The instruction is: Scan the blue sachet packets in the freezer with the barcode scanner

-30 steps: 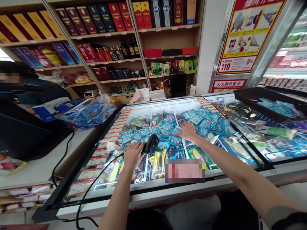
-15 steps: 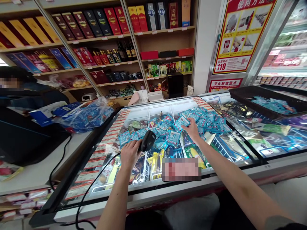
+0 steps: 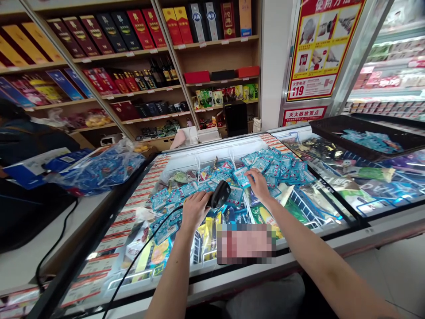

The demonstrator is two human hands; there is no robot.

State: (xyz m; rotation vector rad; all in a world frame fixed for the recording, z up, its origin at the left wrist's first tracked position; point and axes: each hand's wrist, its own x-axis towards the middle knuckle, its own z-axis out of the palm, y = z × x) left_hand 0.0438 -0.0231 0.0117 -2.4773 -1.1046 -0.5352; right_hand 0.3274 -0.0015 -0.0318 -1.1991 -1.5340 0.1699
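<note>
My left hand is wrapped round the handle of a black corded barcode scanner, held over the open chest freezer. Its head points toward my right hand, which pinches a light blue packet lifted slightly from the heap of blue packets in the freezer's far part. The scanner's black cable trails down to the lower left. Yellow and green wrapped ices lie in the wire compartments under my hands.
A clear bag of blue packets and a blue and white box lie on the white counter at left, by a person in dark clothes. A black tray with more packets rests on the freezer's right lid. Shelves of boxed bottles stand behind.
My right hand rose from the heap holding one blue packet and brought it left, close to the scanner. My left hand with the scanner shifted right and a little farther in.
</note>
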